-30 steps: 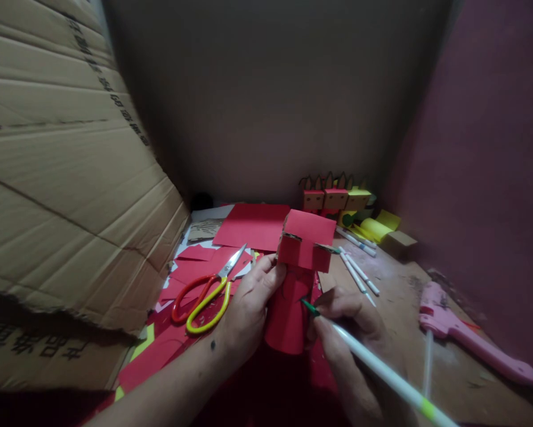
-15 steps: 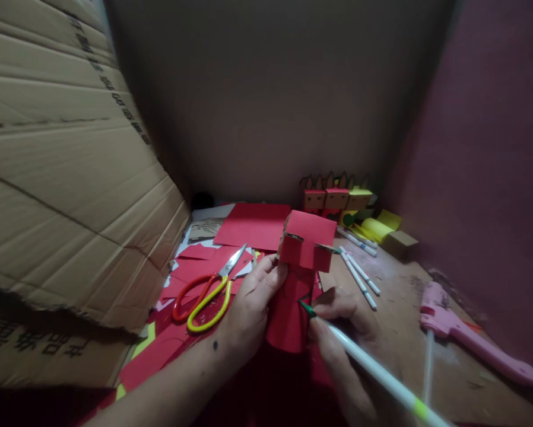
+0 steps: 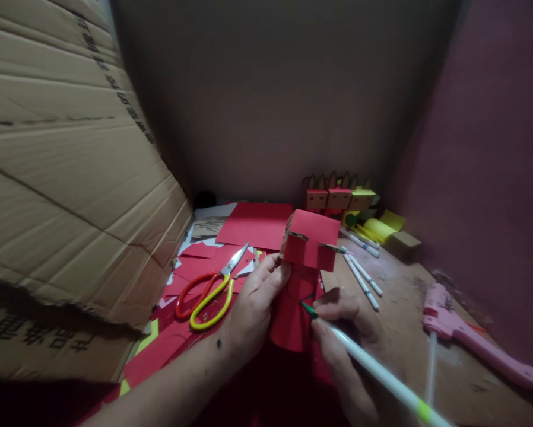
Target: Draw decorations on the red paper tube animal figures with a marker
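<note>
Far L of left hand's [image 3: 256,299] fingers: large cardboard panel [image 3: 70,190] w/ printed lettering. Just L of same fingers: scissors [image 3: 228,274], red & yellow handles, lying over red paper scraps [image 3: 204,265]. Between both hands' fingers: red paper figure [image 3: 303,277], i.e. tube body [image 3: 291,326] below, boxy head [image 3: 315,228] w/ cardboard edges above, slightly tilted. On tube's L side, just under head: left thumb & fingers, clamped. Prob. v. light, dry, not slippery; tube likely thin & easily dented, so best held softly near top, close to head. Head apparently stiffer, w/ cut edges apt to bend or tear. Next, right hand [image 3: 359,320]: thumb & fingers pinched tight on white marker [image 3: 373,359], green tip at or v. near tube's front. Beyond right fingers: small box-headed figures [image 3: 339,199]. R of them: loose markers [image 3: 361,281]; far R, pink glue gun [image 3: 449,323].

Hidden: tube's back & part of L edge, behind left fingers; some right fingers, behind marker & thumb. Cut off at bottom: left forearm, marker's rear end. Hard to make out in dim light: dark line on tube; exact tip contact.
</note>
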Tool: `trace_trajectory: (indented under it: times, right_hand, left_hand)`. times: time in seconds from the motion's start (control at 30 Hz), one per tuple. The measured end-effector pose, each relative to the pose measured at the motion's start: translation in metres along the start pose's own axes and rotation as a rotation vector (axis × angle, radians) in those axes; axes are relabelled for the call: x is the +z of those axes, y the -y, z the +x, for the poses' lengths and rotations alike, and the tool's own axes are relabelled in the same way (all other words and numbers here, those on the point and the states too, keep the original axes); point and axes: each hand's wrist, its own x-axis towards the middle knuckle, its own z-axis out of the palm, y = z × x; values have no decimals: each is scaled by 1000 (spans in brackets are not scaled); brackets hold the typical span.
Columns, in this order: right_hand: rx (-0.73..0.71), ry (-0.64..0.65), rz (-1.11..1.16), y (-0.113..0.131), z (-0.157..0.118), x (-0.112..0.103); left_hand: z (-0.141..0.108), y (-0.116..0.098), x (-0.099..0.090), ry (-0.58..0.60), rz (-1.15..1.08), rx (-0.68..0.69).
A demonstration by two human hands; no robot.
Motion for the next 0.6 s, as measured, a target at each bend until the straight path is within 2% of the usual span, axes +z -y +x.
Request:
trace_trajectory:
  times: [0.1,0.23,0.5,0.6]
  right_hand:
    - [-22,0,32,-2,-3,-1]
    - [-5,44,52,-8,-8,-2]
    - [-59,41,-5,-10,-4,2]
    - [-39,38,-37,-9,-4,3]
  left_hand:
    - [0,0,1,27,-9,19]
    - [-1,0,2,6,11,23]
    - [-2,-2,6,-26,12,10]
    - [-2,-3,7,-40,29,25]
